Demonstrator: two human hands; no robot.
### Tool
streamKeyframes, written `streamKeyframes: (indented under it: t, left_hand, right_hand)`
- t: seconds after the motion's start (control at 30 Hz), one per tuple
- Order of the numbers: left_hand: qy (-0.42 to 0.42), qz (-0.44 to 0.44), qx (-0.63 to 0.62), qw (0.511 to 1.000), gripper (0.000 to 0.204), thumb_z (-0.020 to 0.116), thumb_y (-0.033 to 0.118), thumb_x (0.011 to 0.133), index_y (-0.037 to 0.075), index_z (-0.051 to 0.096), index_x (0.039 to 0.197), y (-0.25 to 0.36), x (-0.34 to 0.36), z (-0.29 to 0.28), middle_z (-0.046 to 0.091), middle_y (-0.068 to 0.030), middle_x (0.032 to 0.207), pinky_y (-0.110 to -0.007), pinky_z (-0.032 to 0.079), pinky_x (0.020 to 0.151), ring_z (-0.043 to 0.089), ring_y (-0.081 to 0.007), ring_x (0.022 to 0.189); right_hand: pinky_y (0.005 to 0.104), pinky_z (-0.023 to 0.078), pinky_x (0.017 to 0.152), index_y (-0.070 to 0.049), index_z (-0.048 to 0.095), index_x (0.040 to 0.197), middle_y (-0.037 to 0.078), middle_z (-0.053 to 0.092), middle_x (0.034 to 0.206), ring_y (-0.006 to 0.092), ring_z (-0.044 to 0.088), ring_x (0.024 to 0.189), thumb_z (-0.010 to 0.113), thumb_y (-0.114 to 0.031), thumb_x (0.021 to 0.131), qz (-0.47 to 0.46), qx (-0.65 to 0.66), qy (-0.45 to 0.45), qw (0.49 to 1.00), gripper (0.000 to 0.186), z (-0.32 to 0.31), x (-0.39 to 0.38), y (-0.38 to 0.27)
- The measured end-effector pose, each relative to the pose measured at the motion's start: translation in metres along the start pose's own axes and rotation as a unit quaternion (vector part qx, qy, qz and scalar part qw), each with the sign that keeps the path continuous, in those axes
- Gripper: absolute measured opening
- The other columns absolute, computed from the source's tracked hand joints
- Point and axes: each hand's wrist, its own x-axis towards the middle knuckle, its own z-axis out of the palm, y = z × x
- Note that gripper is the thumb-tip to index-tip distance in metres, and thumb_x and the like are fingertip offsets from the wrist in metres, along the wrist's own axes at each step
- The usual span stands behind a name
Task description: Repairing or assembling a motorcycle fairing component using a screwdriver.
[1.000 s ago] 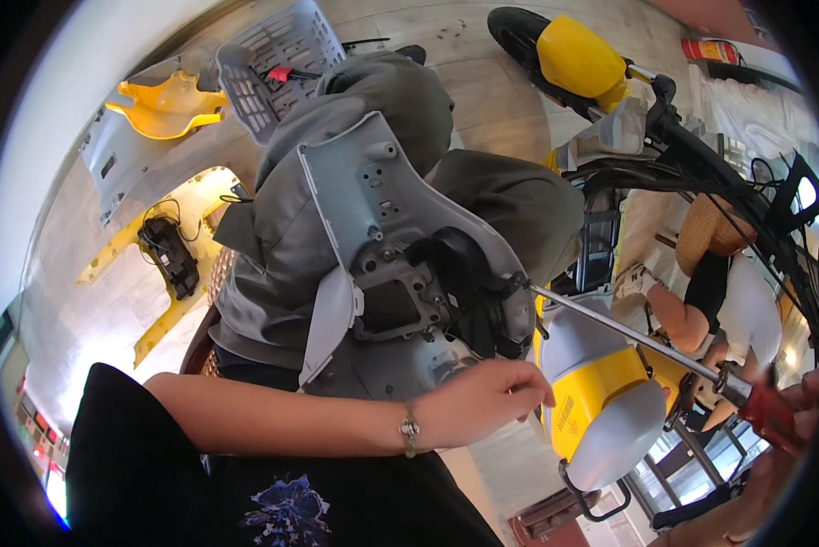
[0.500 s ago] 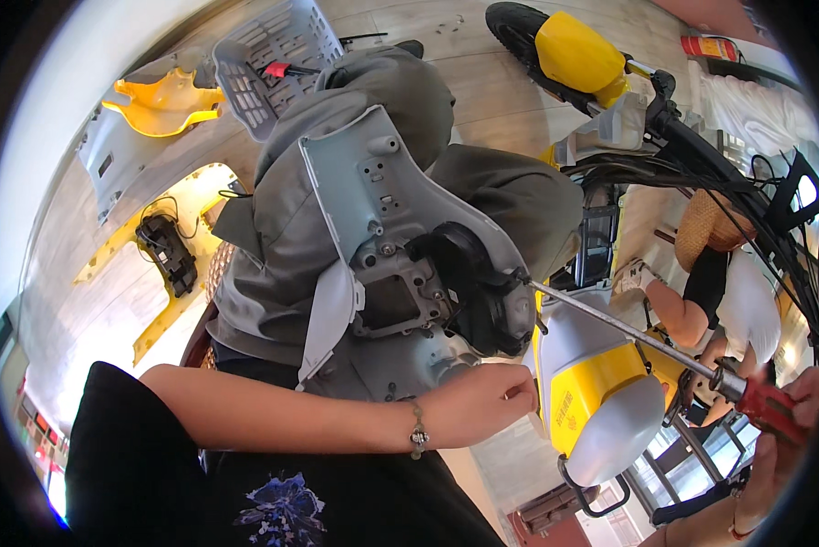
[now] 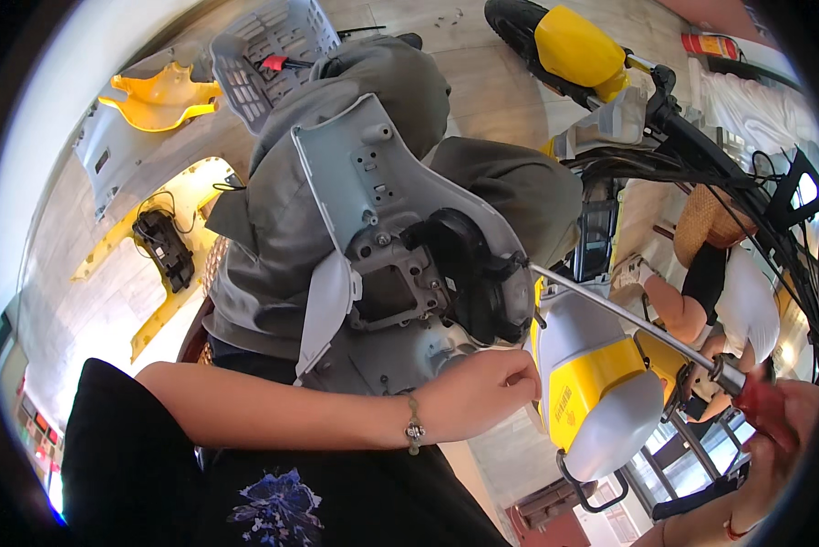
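In the head camera's view, the person sits with a grey molded panel (image 3: 334, 169) tilted across the lap, on dark grey trousers (image 3: 378, 73). A rounded black part (image 3: 469, 269) is seated in the panel's right half, beside a square opening in the molding.

Over on the right, the right hand (image 3: 786, 424) is wrapped tight around the red handle of a long screwdriver (image 3: 633, 321). The shaft slants up and leftward to the panel's right rim; the exact contact of its tip is too small to tell.

The left hand (image 3: 481, 387) lies over the panel's lower edge, fingers curled in; from here I can't tell whether it grips anything.

On the floor to the left, a yellow panel (image 3: 204, 178) lies with a black box (image 3: 163, 246) on it, and a yellow cover (image 3: 160, 100) sits farther up, near a grey basket (image 3: 245, 87). To the right, 1 co-worker in a white top (image 3: 747, 301) bends low, near a straw hat (image 3: 706, 223).
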Motion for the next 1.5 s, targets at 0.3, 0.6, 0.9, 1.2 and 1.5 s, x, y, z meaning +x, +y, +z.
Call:
streamKeyframes:
  t: [0.3, 0.6, 0.9, 1.2, 1.5]
  left_hand:
    - [-0.017, -0.013, 0.008, 1.000, 0.018, 0.048, 0.015, 0.088, 0.000, 0.057, 0.091, 0.008, 0.000, 0.001, 0.055, -0.0020, 0.075, -0.023, 0.039, 0.062, 0.046, -0.0072, 0.068]
    - [-0.029, -0.010, 0.037, 0.999, 0.018, 0.047, 0.014, 0.089, 0.001, 0.057, 0.092, 0.015, -0.010, 0.004, 0.052, -0.0014, 0.073, -0.024, 0.037, 0.060, 0.043, -0.0078, 0.065]
    - [-0.047, -0.043, 0.072, 0.995, 0.018, 0.048, 0.016, 0.089, 0.001, 0.056, 0.096, 0.021, -0.034, -0.003, 0.052, -0.0019, 0.072, -0.024, 0.036, 0.057, 0.043, -0.0075, 0.064]
    - [-0.056, -0.020, 0.144, 0.988, 0.017, 0.051, 0.015, 0.089, 0.000, 0.055, 0.095, 0.018, -0.043, -0.006, 0.059, -0.0060, 0.079, -0.026, 0.041, 0.060, 0.051, -0.0116, 0.067]
    - [-0.042, -0.043, 0.096, 0.994, 0.016, 0.050, 0.016, 0.089, 0.002, 0.055, 0.095, 0.011, -0.046, -0.013, 0.054, -0.0043, 0.074, -0.026, 0.040, 0.060, 0.048, -0.0106, 0.066]
  right_hand:
    - [0.0244, 0.049, 0.072, -0.003, 0.043, 0.117, 0.013, 0.047, 0.115, 0.0183, 0.056, 0.092, 0.051, -0.030, 0.092, -0.011, 0.163, 0.011, 0.986, 0.038, 0.009, 0.017, 0.004]
    - [0.0211, 0.046, 0.069, -0.003, 0.050, 0.112, 0.008, 0.054, 0.105, 0.0119, 0.057, 0.085, 0.044, -0.024, 0.096, 0.248, 0.169, 0.093, 0.949, 0.028, 0.025, -0.015, 0.006]
    - [0.0144, 0.046, 0.061, -0.009, 0.049, 0.116, 0.015, 0.052, 0.117, 0.0203, 0.060, 0.094, 0.052, -0.014, 0.090, 0.069, 0.065, -0.018, 0.995, 0.027, 0.018, 0.002, 0.007]
    - [0.0174, 0.049, 0.067, -0.006, 0.047, 0.116, 0.009, 0.056, 0.107, 0.0167, 0.063, 0.087, 0.041, -0.029, 0.097, 0.053, 0.139, 0.099, 0.984, 0.030, 0.043, 0.028, -0.002]
    - [0.0169, 0.044, 0.046, 0.002, 0.057, 0.094, 0.006, 0.056, 0.072, 0.0121, 0.054, 0.055, 0.065, -0.028, 0.085, 0.144, 0.344, 0.116, 0.920, 0.033, 0.033, 0.032, -0.011]
